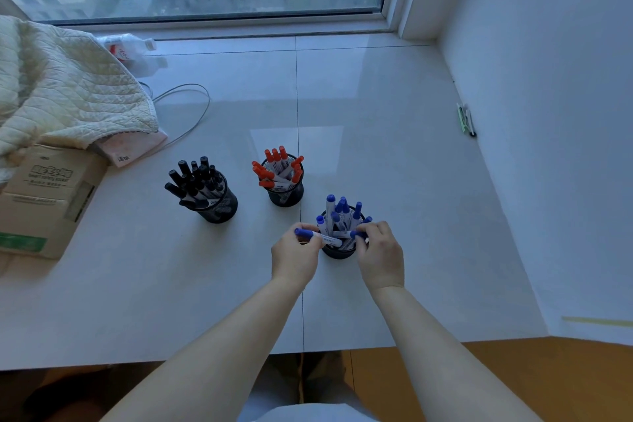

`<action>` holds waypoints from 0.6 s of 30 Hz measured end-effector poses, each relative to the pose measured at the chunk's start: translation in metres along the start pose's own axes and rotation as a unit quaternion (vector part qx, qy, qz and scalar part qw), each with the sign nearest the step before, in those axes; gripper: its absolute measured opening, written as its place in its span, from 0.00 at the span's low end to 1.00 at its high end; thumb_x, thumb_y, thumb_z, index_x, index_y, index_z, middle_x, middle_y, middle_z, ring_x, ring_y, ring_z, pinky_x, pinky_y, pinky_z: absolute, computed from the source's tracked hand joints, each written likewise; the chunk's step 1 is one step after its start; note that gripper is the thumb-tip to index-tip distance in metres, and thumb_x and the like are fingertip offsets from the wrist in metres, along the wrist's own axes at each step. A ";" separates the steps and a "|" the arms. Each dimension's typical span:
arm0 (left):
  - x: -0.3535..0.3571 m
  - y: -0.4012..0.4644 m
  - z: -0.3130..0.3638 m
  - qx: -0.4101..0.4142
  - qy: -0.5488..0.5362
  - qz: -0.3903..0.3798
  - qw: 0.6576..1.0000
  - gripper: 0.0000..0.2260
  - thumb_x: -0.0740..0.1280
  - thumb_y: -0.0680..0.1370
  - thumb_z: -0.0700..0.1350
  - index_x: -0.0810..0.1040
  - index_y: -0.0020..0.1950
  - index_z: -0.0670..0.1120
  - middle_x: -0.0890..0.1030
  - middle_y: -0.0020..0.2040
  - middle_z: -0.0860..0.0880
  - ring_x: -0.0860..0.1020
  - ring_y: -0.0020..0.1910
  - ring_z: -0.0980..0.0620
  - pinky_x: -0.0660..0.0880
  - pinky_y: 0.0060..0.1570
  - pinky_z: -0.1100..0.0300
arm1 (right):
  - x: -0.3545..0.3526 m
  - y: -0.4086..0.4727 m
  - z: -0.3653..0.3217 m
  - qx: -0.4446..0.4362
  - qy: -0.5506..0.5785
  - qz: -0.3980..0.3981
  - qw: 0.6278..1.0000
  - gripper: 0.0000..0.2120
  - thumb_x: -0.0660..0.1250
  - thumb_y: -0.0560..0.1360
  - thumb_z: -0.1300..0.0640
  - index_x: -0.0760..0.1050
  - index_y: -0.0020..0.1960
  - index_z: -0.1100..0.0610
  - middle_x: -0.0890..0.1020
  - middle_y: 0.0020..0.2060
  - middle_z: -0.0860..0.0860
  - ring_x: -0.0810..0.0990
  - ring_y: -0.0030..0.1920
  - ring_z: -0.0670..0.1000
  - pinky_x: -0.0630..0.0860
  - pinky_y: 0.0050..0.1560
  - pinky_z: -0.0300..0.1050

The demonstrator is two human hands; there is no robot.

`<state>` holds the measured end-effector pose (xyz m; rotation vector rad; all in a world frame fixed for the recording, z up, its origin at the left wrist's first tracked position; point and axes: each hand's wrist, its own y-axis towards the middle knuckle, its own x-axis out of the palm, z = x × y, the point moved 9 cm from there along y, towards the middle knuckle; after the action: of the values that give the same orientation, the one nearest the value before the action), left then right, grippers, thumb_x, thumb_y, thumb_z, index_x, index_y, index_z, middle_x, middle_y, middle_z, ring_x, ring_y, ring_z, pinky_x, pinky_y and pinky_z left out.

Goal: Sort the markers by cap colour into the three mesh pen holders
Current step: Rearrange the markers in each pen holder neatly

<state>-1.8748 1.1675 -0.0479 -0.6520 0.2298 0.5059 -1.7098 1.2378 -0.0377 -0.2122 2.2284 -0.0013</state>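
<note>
A blue-capped marker (318, 236) was pinched in the left hand (296, 259) over the nearest holder (339, 250); another was gripped by the right hand (378, 255). Each was best tipped upright and slid into a gap among the blue caps.

Both bare forearms reach forward and converge, left hand (296, 255) with fingers curled in a pinch, right hand (379, 255) alongside with fingers also curled, knuckles up, the two hands near but apart.
</note>
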 end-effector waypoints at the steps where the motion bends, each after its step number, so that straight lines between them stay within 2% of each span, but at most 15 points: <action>1: 0.000 0.000 0.001 0.005 0.012 0.006 1.000 0.06 0.68 0.72 0.44 0.76 0.39 0.55 0.81 0.39 0.52 0.79 0.41 0.54 0.76 0.38 0.61 | 0.001 0.001 0.002 0.006 0.002 -0.004 1.000 0.07 0.64 0.76 0.61 0.78 0.51 0.61 0.79 0.48 0.56 0.78 0.43 0.57 0.71 0.41 0.45; 3: 0.001 -0.001 0.001 0.009 0.030 0.014 0.999 0.06 0.69 0.72 0.44 0.77 0.40 0.55 0.79 0.37 0.55 0.78 0.38 0.58 0.72 0.32 0.65 | 0.001 0.003 0.005 0.016 0.004 -0.008 1.000 0.06 0.64 0.76 0.59 0.78 0.50 0.60 0.80 0.46 0.55 0.78 0.42 0.56 0.70 0.41 0.43; 7: 0.008 0.000 -0.003 0.008 0.031 0.018 0.999 0.04 0.68 0.73 0.45 0.79 0.46 0.53 0.80 0.38 0.56 0.77 0.36 0.60 0.70 0.30 0.68 | 0.002 0.001 0.010 0.036 0.003 -0.009 0.999 0.06 0.65 0.75 0.57 0.77 0.48 0.59 0.81 0.43 0.53 0.77 0.40 0.54 0.69 0.38 0.42; 12: 0.013 0.000 -0.005 0.015 -0.024 0.020 0.999 0.08 0.62 0.77 0.47 0.80 0.50 0.49 0.82 0.46 0.49 0.81 0.46 0.53 0.77 0.48 0.58 | 0.003 -0.001 0.014 0.050 0.010 -0.013 0.999 0.05 0.65 0.75 0.58 0.78 0.48 0.58 0.81 0.42 0.52 0.75 0.39 0.51 0.65 0.38 0.39; 14: 0.004 -0.002 0.000 0.053 -0.020 0.064 0.996 0.07 0.63 0.77 0.46 0.80 0.50 0.49 0.80 0.48 0.48 0.80 0.45 0.53 0.75 0.45 0.61 | 0.003 -0.002 0.014 0.050 0.010 -0.013 0.999 0.05 0.65 0.75 0.57 0.77 0.48 0.58 0.81 0.42 0.52 0.73 0.37 0.49 0.65 0.37 0.39; 18: -0.004 -0.009 0.010 0.130 0.033 0.111 0.985 0.02 0.68 0.75 0.45 0.80 0.46 0.49 0.79 0.43 0.50 0.77 0.40 0.57 0.70 0.38 0.70 | -0.002 -0.002 0.014 0.045 0.008 -0.005 0.999 0.04 0.65 0.74 0.57 0.77 0.47 0.56 0.81 0.40 0.50 0.72 0.35 0.48 0.66 0.36 0.40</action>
<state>-1.8729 1.1662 -0.0337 -0.3905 0.4270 0.6557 -1.6974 1.2371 -0.0440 -0.1738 2.2374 -0.1086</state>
